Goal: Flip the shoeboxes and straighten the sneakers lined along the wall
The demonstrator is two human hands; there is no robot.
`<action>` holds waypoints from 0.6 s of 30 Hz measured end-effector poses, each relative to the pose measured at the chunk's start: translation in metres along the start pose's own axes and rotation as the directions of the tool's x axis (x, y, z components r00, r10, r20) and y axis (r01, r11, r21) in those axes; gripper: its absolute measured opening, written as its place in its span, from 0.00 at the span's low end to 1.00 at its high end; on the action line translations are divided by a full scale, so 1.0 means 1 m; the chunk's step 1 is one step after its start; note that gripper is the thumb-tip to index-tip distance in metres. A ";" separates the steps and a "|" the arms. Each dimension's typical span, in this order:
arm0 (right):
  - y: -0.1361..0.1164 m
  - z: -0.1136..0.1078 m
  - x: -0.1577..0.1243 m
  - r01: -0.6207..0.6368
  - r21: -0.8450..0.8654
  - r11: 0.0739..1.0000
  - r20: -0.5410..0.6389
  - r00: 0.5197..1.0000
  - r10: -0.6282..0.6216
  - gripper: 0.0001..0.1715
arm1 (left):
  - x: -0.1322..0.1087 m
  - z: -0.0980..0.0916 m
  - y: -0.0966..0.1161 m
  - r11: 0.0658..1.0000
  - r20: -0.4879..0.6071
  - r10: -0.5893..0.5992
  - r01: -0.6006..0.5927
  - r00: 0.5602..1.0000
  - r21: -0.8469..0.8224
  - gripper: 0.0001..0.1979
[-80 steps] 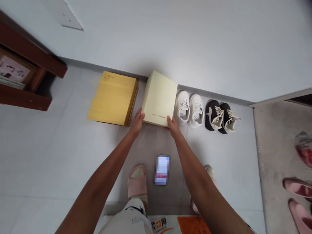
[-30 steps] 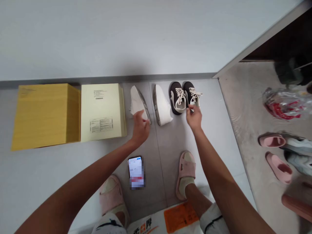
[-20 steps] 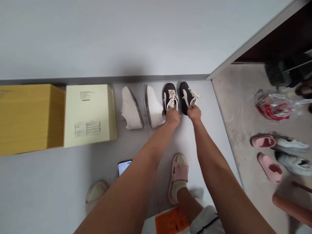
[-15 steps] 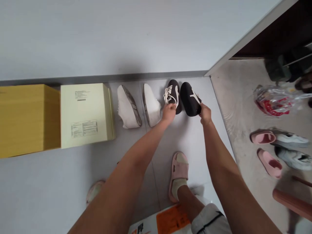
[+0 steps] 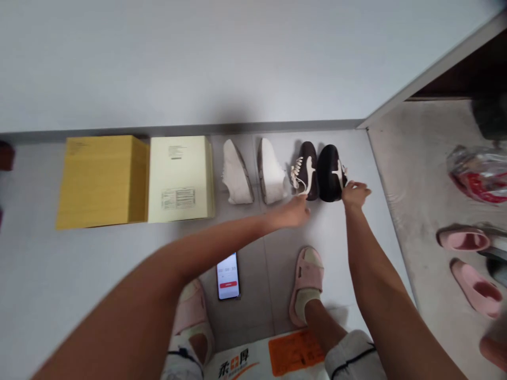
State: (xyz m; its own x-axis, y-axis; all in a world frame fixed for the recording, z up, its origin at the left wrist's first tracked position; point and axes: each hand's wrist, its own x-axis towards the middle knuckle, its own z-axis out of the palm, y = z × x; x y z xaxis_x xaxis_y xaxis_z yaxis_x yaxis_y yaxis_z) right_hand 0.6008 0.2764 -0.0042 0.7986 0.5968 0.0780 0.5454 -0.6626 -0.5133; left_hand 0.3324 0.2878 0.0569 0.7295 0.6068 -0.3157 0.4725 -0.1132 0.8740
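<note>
Where the wall [image 5: 237, 63] meets the floor [image 5: 79, 264], things stand in a row. At its left end is the yellow box [image 5: 99, 182], with the pale box [image 5: 177, 177] close on its right. Next come the white shoes [image 5: 272, 177], tipped on their sides and apart, soles toward each other. To their right the dark shoes [image 5: 328, 174] lie close together, also tipped, laces outward. At the left one's heel end is the left hand [image 5: 295, 211], blurred; I cannot tell whether its fingers grip. The right hand [image 5: 355, 195] is at the other's heel end, fingers spread loosely. Nearer the person, a phone [image 5: 228, 279] lies face up.
</note>
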 end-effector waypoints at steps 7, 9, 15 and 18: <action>-0.141 0.002 -0.073 0.416 0.329 0.848 -0.069 0.906 -0.417 0.16 | -0.240 -0.105 -0.047 0.931 -0.056 -0.293 0.272 0.954 -0.242 0.20; -0.179 0.010 -0.117 0.457 0.410 0.790 -0.009 0.868 -0.497 0.16 | -0.293 -0.114 -0.083 0.813 -0.328 -0.502 0.307 0.800 -0.496 0.21; -0.230 0.045 -0.251 0.278 0.615 0.738 0.265 0.809 -0.525 0.17 | -0.384 -0.106 -0.181 0.541 -0.532 -0.841 0.107 0.100 -0.834 0.23; -0.244 0.056 -0.315 0.120 0.661 0.741 0.430 0.749 -0.505 0.17 | -0.407 -0.122 -0.223 0.542 -0.542 -0.840 0.036 -0.005 -0.840 0.21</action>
State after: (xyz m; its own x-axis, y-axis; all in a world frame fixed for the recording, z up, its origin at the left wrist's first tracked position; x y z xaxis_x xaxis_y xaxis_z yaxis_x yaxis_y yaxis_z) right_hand 0.2018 0.2752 0.0482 0.2130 0.9758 -0.0501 0.3313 -0.1204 -0.9358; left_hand -0.1309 0.1619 0.0354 -0.6688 0.5186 -0.5327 -0.1335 0.6212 0.7722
